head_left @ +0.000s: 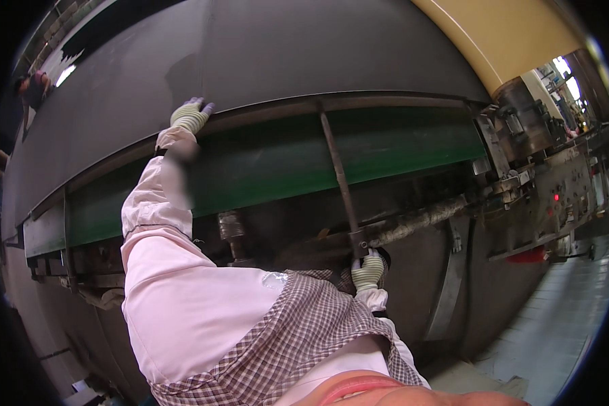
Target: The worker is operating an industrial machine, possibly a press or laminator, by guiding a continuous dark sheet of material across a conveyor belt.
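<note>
My left hand (191, 116), in a pale striped glove with purple fingertips, lies on the near edge of a wide dark grey sheet (271, 57). Its fingers are stretched out over the surface. Lower down and to the right, my right hand (368, 272) wears a similar glove. It is closed at the bottom end of a slanting metal bar (336, 155), and what lies inside the fingers is hidden. Between the hands runs a green belt or panel (271, 176), set below the sheet's edge.
A large yellow-tan roll or panel (501, 34) stands at the upper right, beside a rusty cylindrical motor (521, 118). A control panel (561, 196) with a red light is at the right. Another person (35, 91) bends over the sheet's far left.
</note>
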Demonstrator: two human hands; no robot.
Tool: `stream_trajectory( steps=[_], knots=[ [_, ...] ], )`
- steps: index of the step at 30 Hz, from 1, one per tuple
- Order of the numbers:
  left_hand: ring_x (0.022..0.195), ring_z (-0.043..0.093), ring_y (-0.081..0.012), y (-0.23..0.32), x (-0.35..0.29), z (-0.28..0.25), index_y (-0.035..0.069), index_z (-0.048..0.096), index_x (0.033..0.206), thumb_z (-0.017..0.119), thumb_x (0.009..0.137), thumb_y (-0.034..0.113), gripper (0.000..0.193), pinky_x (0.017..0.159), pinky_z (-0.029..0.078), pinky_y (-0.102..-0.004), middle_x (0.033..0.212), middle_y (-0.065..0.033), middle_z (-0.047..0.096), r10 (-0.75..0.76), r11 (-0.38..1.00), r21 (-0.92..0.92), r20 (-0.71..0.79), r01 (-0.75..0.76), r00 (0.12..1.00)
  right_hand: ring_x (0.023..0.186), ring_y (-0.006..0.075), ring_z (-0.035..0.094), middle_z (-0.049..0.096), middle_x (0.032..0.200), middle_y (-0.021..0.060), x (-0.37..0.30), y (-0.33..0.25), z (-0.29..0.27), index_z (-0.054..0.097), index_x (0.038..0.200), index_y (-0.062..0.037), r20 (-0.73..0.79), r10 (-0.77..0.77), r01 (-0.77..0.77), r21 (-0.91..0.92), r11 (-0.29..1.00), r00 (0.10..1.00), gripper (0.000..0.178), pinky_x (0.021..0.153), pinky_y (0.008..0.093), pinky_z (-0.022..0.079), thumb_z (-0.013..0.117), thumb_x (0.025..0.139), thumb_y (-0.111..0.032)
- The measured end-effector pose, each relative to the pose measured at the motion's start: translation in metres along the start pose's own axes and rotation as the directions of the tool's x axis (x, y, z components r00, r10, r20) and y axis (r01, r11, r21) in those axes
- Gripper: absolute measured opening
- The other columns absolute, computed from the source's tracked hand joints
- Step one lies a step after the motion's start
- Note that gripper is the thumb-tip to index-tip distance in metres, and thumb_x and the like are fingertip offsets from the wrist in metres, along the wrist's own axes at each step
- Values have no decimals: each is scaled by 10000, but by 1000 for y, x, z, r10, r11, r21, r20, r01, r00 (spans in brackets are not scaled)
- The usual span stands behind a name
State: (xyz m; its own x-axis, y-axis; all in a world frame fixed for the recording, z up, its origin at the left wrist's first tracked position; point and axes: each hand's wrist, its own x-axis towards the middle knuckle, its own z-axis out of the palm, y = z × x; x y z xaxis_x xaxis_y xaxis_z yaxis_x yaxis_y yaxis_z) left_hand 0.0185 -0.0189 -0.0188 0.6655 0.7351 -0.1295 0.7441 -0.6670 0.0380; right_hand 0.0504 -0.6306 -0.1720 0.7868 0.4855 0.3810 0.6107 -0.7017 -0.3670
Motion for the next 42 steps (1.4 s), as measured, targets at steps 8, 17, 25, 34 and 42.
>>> stream_trajectory(
  steps=[8,17,25,34,42],
  knots=[
    [1351,345,-268,130,-7,-27,69,426,1384,301,891,682,797,1114,271,-376,1458,-127,374,75,997,2,93,-76,993,763,386,558,583,854,199,9,-14,-12,578,913,-21,63,46,-54,118,992,997,246,665,480,455,631,729,-176],
    [1254,456,-322,271,-10,-48,33,485,1327,354,820,760,896,1060,347,-401,1353,-174,483,185,983,-43,209,-180,960,731,374,561,583,803,184,6,-9,-12,590,876,-37,28,24,-28,155,987,999,236,648,479,454,640,742,-225],
    [1380,277,-312,278,13,0,156,404,1407,483,854,640,739,1130,232,-413,1479,-134,338,382,813,-400,-180,-422,907,735,387,565,588,824,195,11,-12,-14,580,907,-32,91,47,-58,121,991,995,230,647,481,456,628,752,-195],
    [1365,308,-316,-49,10,9,153,379,1423,409,891,611,702,1121,244,-431,1479,-161,326,-323,938,-201,-208,283,923,768,395,572,589,856,201,7,-17,-17,567,898,-29,17,83,-84,32,996,996,278,678,489,479,653,693,-197],
    [1084,519,-367,-55,-35,-2,140,626,1096,473,857,625,563,932,431,-467,1143,-126,582,-157,987,-58,-264,147,951,748,394,568,577,843,212,7,-14,-8,567,887,-31,-9,60,-60,25,998,998,264,659,495,472,647,704,-203]
  ],
)
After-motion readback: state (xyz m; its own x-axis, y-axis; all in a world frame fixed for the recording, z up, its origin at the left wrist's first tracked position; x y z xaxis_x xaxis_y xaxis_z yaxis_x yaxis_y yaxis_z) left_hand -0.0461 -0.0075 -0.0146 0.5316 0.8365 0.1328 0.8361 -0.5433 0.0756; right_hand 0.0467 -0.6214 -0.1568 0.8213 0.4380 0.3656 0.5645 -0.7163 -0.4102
